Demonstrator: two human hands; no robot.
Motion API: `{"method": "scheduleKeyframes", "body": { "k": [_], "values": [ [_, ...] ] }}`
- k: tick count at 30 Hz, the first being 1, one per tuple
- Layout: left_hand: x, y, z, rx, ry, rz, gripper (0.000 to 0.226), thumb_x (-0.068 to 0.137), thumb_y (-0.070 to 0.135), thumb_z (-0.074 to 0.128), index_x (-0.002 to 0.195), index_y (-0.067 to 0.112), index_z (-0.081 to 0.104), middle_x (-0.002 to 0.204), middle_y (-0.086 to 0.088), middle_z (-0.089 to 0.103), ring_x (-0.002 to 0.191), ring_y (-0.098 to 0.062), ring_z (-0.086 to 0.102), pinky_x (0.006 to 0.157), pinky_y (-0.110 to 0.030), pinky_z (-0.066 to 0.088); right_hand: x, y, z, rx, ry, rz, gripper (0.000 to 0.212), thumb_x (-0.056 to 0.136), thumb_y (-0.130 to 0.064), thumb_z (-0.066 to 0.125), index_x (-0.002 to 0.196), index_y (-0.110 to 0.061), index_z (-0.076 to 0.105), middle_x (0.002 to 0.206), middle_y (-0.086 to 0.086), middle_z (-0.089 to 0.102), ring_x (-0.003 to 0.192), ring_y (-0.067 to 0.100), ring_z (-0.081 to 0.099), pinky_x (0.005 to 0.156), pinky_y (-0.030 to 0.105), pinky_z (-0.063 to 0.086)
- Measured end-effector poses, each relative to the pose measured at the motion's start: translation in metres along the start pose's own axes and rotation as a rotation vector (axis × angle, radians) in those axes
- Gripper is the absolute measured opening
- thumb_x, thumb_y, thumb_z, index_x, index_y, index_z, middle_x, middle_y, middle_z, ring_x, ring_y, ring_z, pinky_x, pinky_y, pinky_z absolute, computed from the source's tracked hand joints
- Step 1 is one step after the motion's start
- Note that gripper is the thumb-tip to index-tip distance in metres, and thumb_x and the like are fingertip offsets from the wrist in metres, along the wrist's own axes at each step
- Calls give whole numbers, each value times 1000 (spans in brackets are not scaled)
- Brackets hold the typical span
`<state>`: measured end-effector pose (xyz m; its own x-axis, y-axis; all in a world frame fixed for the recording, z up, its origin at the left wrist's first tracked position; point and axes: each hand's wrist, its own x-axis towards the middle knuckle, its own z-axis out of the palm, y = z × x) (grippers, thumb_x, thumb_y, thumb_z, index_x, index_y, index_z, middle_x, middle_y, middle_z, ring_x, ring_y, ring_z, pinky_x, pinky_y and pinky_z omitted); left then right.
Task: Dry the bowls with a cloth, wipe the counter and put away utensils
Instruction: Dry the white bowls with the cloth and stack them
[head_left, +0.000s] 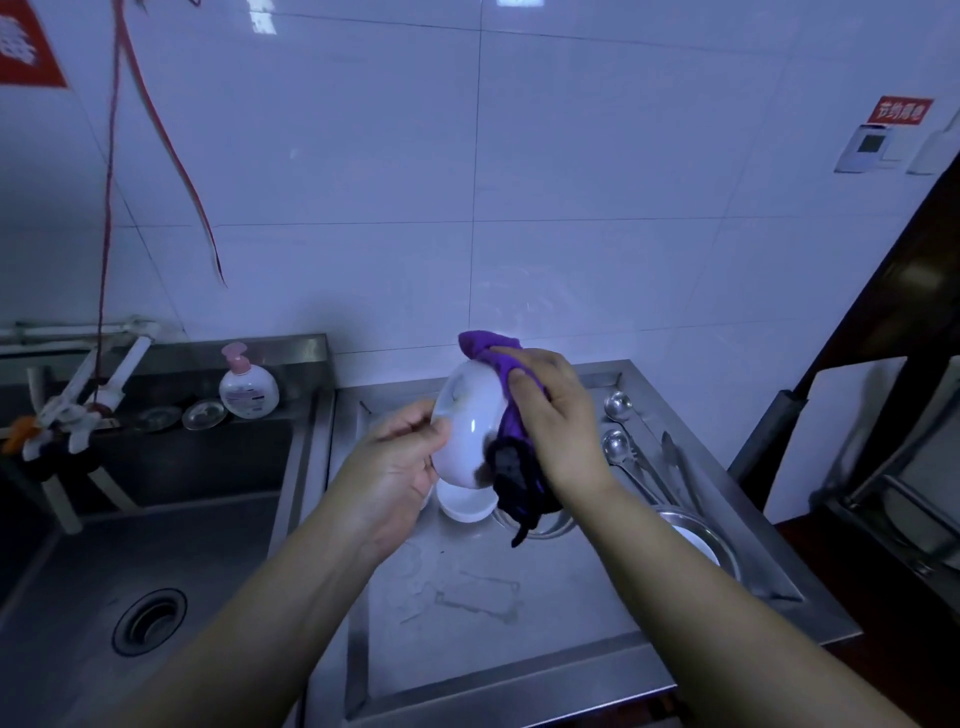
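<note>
Left grip: left hand (400, 457) clamped on the rim of the white bowl (470, 421), fingers curled at its left edge.
Right grip: right hand (556, 410) presses and holds the purple cloth (506, 415) against the bowl's right side.
Bowl position: held tilted in the air above the steel desk (467, 623), between both grips.
Cloth: bunched over the bowl's top edge, dark tail hanging below.
Beneath: second white bowl (465, 506) on the desk.
Right of grips: two spoons (615, 444), metal dish (696, 540).
Left: sink (104, 545), soap bottle (248, 387).
</note>
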<state>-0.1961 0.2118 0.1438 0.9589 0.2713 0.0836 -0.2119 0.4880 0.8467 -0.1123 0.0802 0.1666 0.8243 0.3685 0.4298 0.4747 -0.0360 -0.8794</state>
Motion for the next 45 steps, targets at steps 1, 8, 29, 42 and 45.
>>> {"method": "scheduleKeyframes", "body": {
  "k": [1,8,29,42,45],
  "values": [
    [1,2,1,-52,19,2,18,75,5,63,88,11,75,94,-8,73,87,-17,70,72,-25,56,-1,2,-2,43,16,40,32,98,-9,44,116,-19,68,122,0,61,119,8,50,105,35,38],
    [2,-7,-1,-388,160,-44,30,76,12,58,106,6,59,102,-8,73,94,-17,70,72,-28,58,-36,18,15,-401,217,-229,37,95,-9,45,129,-11,58,126,2,46,114,13,37,103,7,22],
    [4,-2,-9,-227,163,-130,12,80,10,57,89,9,64,88,-3,73,81,-12,70,79,-30,55,-26,38,-7,-620,165,-549,31,89,1,45,105,-3,71,111,14,63,97,27,45,89,27,39],
    [-7,-6,10,88,68,53,24,86,-1,50,89,10,71,78,-9,68,70,-17,64,66,-24,50,-7,0,26,-337,78,-331,32,88,-30,47,104,-23,73,118,1,58,116,17,48,99,36,40],
    [-5,1,4,-55,72,55,20,78,8,54,89,9,72,93,-12,71,86,-20,68,73,-27,55,4,-3,25,-39,83,-100,29,88,-24,48,101,-25,74,112,-6,63,114,7,53,99,30,42]
  ]
}}
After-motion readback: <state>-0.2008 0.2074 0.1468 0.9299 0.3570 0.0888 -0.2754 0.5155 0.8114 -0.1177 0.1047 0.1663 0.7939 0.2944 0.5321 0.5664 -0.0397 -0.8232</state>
